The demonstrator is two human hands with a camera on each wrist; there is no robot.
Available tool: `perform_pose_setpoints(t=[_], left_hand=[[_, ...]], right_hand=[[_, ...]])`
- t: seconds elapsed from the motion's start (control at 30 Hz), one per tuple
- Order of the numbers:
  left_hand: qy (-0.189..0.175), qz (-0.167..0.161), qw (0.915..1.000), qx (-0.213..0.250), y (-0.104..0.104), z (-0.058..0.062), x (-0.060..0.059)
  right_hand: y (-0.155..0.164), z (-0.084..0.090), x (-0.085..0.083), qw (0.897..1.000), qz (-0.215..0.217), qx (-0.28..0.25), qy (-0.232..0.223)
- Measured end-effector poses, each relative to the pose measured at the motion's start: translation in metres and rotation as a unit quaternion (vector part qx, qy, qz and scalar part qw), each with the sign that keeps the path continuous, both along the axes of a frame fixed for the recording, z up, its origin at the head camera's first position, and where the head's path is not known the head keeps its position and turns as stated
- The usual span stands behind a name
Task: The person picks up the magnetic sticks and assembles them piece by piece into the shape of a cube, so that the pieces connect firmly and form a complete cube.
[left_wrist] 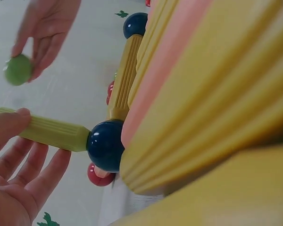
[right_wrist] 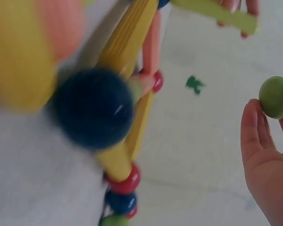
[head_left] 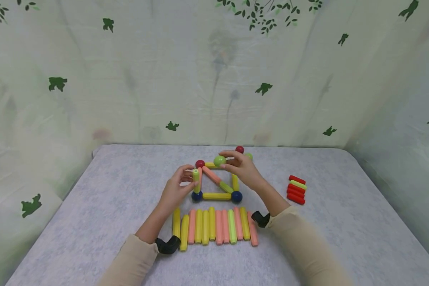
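My left hand (head_left: 175, 188) pinches a light green building rod (left_wrist: 56, 133) between thumb and fingers. The rod stands upright, its lower end at the front left blue ball (left_wrist: 105, 145) of a flat frame. In my right hand (head_left: 244, 170), a green ball (head_left: 219, 161) is held at the fingertips, above the back of the frame. Yellow rods (head_left: 217, 196) and pink rods form the frame's sides, with a pink and green diagonal across it. A red ball (head_left: 200, 164) marks its back left corner, another blue ball (head_left: 236, 197) the front right.
A row of loose yellow, pink and green rods (head_left: 205, 226) lies in front of the frame, between the forearms. Short red rods (head_left: 296, 191) and a short green one lie to the right. Behind the right hand are a red ball (head_left: 239, 149) and another green ball (head_left: 249, 156).
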State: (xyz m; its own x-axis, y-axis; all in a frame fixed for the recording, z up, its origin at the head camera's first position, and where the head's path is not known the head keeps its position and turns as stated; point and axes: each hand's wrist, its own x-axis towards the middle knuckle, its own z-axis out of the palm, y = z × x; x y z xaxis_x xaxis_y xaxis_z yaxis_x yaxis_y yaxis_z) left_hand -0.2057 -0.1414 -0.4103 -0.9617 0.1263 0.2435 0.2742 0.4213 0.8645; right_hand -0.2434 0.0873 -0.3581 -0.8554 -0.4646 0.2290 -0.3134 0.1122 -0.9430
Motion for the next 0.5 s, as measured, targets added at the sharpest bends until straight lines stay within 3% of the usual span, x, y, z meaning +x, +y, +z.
perform_pose_setpoints(t=[0.1, 0.27, 0.5], left_hand=[[-0.004, -0.007, 0.9998, 0.019, -0.001, 0.0, 0.001], [0.01, -0.028, 0.9984, 0.048, -0.003, -0.003, 0.002], [0.062, -0.029, 0.9976, 0.002, -0.003, -0.007, 0.003]], right_hand=[[-0.018, 0.013, 0.01, 1.0, 0.026, -0.004, 0.009], [-0.041, 0.018, 0.015, 0.998, 0.06, -0.016, 0.019], [-0.054, 0.012, 0.017, 0.998, 0.062, -0.012, 0.023]])
